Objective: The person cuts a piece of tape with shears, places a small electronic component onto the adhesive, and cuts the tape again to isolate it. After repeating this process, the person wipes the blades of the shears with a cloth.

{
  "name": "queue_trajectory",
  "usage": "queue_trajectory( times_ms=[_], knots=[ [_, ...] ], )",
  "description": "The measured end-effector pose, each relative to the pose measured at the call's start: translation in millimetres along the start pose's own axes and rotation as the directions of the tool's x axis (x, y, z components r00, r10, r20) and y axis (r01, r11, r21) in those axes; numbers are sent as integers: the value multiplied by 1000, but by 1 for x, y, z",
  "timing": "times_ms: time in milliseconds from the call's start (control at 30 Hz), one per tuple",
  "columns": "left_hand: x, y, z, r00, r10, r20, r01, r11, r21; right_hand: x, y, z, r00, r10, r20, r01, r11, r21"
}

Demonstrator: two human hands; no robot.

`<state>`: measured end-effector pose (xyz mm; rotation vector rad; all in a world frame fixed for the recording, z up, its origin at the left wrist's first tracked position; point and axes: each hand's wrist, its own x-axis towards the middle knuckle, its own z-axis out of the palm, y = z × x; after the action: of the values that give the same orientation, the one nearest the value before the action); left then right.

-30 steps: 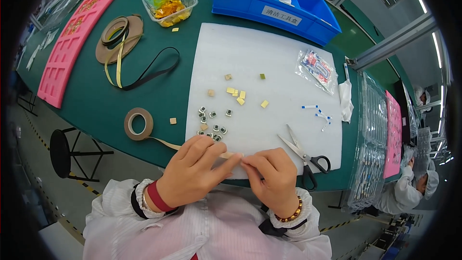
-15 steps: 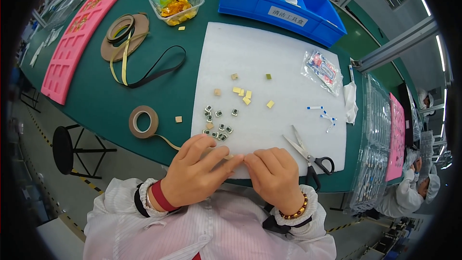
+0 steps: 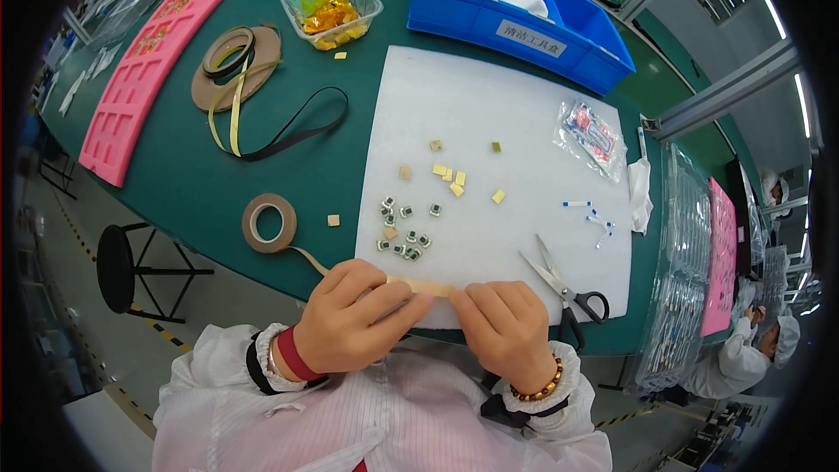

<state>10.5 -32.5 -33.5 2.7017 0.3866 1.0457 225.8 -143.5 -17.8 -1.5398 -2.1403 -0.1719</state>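
A strip of tan tape (image 3: 428, 288) stretches between my two hands, just above the near edge of the white foam sheet (image 3: 489, 253). My left hand (image 3: 354, 319) holds the strip close to where it runs off the tape roll (image 3: 248, 225). My right hand (image 3: 505, 328) pinches the strip's far end between thumb and forefinger. Beside my right hand, scissors (image 3: 564, 288) with black handles lie with their blades apart. Several small square dark-and-silver parts (image 3: 412, 253) sit on the foam beyond my left hand, with yellow squares (image 3: 458, 178) farther back.
A blue divided bin (image 3: 489, 26) stands at the back, beside a clear tub (image 3: 371, 13) of coloured pieces. Pink trays (image 3: 114, 118) lie at the far left. A plastic packet (image 3: 590, 135) and blue-and-white strips (image 3: 578, 204) rest on the foam's right side. Another person (image 3: 743, 354) works at right.
My hands have drawn apart, and a longer stretch of tape shows between them. The whole view has shifted slightly.
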Motion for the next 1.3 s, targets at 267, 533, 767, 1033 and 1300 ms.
queue_trajectory(
  times_ms=[267,533,767,1033,1300],
  knots=[
    [-8,-2,9,999,25,26,-28,994,109,7,10,-27,977,213,15,-211,955,208],
    [-11,-6,12,999,45,-9,-44,997,70,69,98,-49,933,358,22,-358,926,119],
    [-11,-9,13,998,63,-14,-62,994,86,99,135,5,939,319,128,-339,922,188],
    [-13,-9,11,1000,28,8,-28,996,80,81,68,-32,849,424,315,-523,760,386],
    [-11,-8,14,999,43,-11,-42,997,66,32,24,-27,840,495,224,-543,761,354]
  ],
)
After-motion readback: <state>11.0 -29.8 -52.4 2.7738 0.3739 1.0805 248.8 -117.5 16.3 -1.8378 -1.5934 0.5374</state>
